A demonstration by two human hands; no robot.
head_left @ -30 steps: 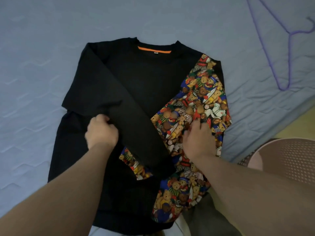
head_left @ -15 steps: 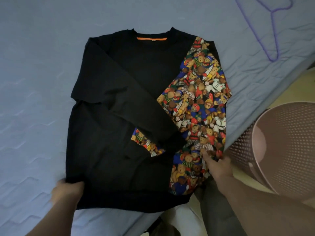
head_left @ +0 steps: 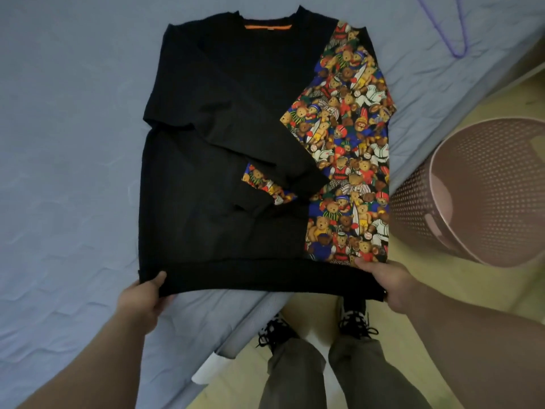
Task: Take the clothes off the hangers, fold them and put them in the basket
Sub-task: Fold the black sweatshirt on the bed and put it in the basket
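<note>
At 7 o'clock our L hand [head_left: 144, 302] pinches hem corner of black sweater [head_left: 224, 143], lying flat on bed [head_left: 73, 143] w/ sleeves folded in. At 5 o'clock our R hand [head_left: 389, 284] grips other corner. At 3 o'clock, basket [head_left: 483, 196].

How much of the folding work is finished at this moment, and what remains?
Done: the sweatshirt is off the purple hanger and lies flat on the bed, both sleeves folded across its front. In hand: the left hand and right hand grip the bottom hem's corners. Left: folding the body up and putting it in the pink basket, where no clothes show.
</note>
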